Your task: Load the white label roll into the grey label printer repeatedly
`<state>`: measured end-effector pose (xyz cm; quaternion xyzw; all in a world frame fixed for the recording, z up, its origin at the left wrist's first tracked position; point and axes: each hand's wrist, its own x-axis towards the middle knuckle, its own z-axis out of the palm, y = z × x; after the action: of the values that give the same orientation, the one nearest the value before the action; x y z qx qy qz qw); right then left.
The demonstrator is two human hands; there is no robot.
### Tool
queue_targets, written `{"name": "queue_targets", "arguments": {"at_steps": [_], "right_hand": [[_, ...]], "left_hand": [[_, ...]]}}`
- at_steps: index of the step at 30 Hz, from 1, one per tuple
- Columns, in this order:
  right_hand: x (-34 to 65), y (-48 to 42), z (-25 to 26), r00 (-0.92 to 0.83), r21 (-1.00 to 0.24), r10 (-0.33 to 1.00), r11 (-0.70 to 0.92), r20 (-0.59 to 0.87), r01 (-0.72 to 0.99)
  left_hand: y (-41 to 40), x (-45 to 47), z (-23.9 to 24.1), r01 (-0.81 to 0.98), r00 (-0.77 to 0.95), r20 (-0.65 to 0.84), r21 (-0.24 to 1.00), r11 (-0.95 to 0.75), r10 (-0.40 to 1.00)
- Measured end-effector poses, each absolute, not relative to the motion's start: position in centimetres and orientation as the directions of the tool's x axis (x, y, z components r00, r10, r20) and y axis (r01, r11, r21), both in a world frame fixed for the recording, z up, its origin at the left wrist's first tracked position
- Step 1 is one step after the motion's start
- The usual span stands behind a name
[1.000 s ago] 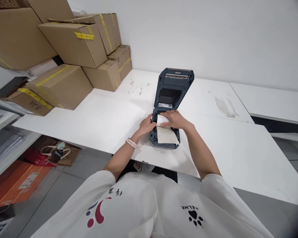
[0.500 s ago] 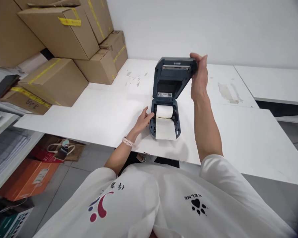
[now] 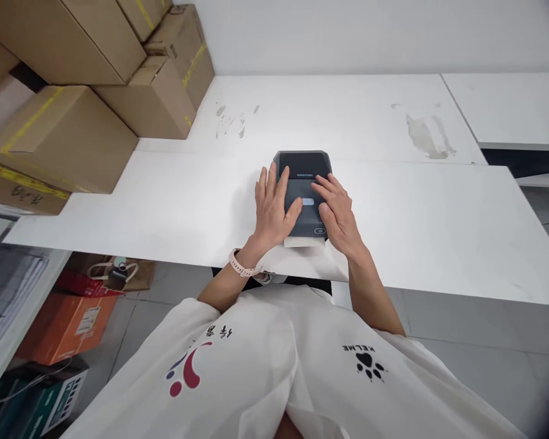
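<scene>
A dark grey label printer (image 3: 303, 174) sits on the white table (image 3: 174, 207) with its lid down. A strip of white paper (image 3: 303, 242) sticks out of its front slot. My left hand (image 3: 271, 209) lies flat on the lid's left side with the fingers stretched out. My right hand (image 3: 337, 212) lies flat on the right side, fingers spread. Neither hand holds anything. A pale watch (image 3: 240, 266) is on my left wrist.
Several taped cardboard boxes (image 3: 68, 137) are stacked at the table's left and back left. A second white table (image 3: 507, 107) stands at the back right. Under the table on the left are an orange box (image 3: 61, 323) and a brown bag (image 3: 114, 274).
My right hand swung the open lid down over the paper roll. Both hands now rest flat on the lid; the left hand moved up from the printer's side.
</scene>
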<state>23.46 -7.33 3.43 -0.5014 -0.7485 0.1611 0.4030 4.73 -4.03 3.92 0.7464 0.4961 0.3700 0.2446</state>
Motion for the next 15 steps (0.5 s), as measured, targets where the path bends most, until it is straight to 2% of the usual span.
{"name": "queue_targets", "arguments": {"at_steps": [6,10,13,15], "right_hand": [[22.5,-7.7,0.6,-0.045,-0.651,0.852,0.432,0.522,0.624],[22.1,-7.9,0.0,0.005,-0.666,0.865,0.383,0.502,0.64],[22.1,-8.0,0.3,0.026,-0.695,0.883,0.352,0.47,0.627],[22.1,-8.1,0.6,0.038,-0.722,0.883,0.358,0.468,0.592]], "left_hand": [[-4.5,5.0,2.8,0.586,0.278,0.287,0.705,-0.399,0.917],[-5.5,4.5,1.9,0.574,0.256,0.305,0.716,-0.398,0.917],[-8.0,3.3,1.0,0.569,0.067,0.324,0.764,-0.303,0.944],[-10.2,2.5,0.5,0.527,-0.128,0.241,0.838,-0.14,0.962]]}}
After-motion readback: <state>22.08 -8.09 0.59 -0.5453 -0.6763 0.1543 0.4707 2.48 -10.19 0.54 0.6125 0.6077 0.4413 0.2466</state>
